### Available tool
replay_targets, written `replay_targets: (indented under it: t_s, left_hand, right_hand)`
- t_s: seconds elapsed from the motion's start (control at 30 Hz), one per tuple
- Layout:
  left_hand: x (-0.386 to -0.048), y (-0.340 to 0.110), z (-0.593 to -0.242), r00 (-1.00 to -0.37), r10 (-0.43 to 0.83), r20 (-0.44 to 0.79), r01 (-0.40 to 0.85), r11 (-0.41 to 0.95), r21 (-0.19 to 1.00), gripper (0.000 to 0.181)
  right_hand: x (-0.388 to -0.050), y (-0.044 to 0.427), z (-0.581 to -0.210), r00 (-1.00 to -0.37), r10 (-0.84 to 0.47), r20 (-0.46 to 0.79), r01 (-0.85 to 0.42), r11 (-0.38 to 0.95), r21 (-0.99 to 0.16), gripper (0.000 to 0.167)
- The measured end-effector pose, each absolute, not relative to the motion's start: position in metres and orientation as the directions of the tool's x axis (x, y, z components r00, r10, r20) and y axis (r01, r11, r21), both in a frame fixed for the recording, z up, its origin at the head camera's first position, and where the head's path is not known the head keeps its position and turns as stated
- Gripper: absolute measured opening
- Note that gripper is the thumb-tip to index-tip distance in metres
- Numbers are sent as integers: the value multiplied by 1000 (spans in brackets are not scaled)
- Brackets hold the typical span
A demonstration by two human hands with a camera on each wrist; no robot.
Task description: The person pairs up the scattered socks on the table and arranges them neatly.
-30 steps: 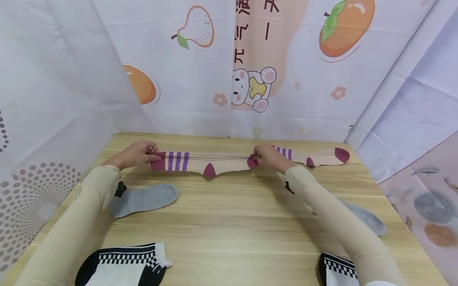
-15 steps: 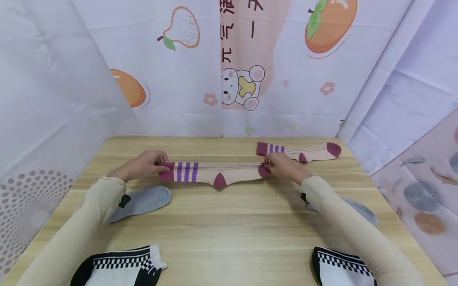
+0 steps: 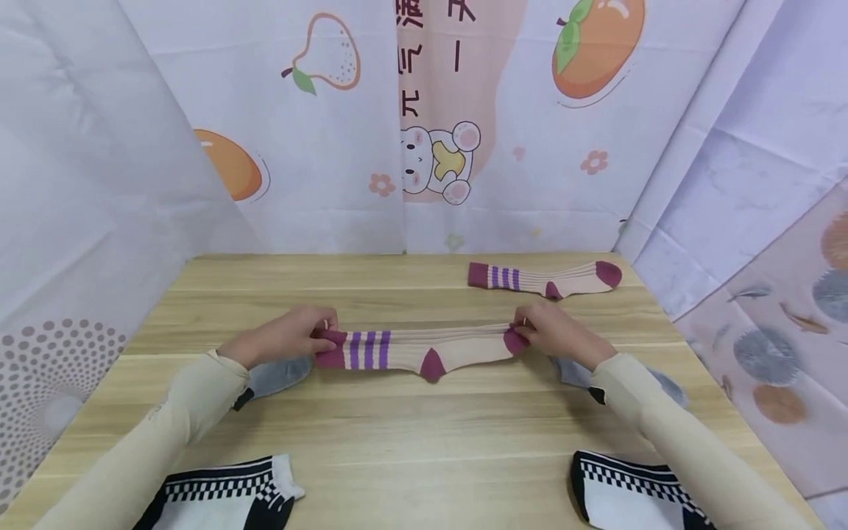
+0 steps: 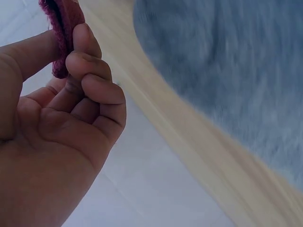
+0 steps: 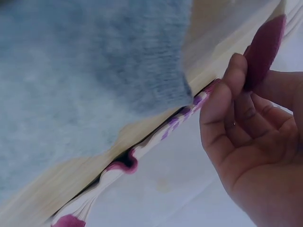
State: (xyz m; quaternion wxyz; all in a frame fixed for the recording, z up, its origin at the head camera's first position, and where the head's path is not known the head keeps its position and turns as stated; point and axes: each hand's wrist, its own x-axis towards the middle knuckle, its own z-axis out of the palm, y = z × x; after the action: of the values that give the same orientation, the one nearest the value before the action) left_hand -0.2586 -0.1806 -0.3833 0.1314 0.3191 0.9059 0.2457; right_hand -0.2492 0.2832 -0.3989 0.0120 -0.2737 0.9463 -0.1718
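Note:
A cream sock with purple stripes and maroon ends (image 3: 411,352) is stretched sideways between both hands in the head view. My left hand (image 3: 288,338) pinches its maroon cuff (image 4: 68,28), thumb against fingertips, as the left wrist view shows. At the other end my right hand (image 3: 559,333) pinches the maroon toe (image 5: 266,52) between thumb and fingers. A matching striped sock (image 3: 545,280) lies flat behind, near the table's back right. Whether the held sock touches the table cannot be told.
On the wooden table (image 3: 424,456), one grey sock (image 3: 278,376) lies partly under the left arm and another (image 3: 668,386) by the right forearm. Black-and-white checkered socks lie at the front left (image 3: 215,497) and front right (image 3: 629,492). A printed curtain (image 3: 331,162) stands behind.
Both hands have drawn the stretched sock toward the front of the table and slightly right, away from the matching sock. The head view has shifted a little.

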Motion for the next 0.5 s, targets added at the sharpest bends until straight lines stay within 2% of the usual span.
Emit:
replay_targets:
  t_s: [0.2,0.37,0.5]
  left_hand:
    - [-239,-169,-389,-746,656,-120,523,687,505,17]
    - [-228,-161,-394,-723,683,-101,561,667,490,19]
    - [-223,-156,-396,-728,673,-129,543,682,491,17]
  right_hand:
    - [-233,291,-402,-850,-523,55,-515,806,-291,6]
    - [-225,293,-410,-842,-537,46,-524,795,-304,6]
    - [-221,293,-414,-831,-552,73,-546,781,-303,7]
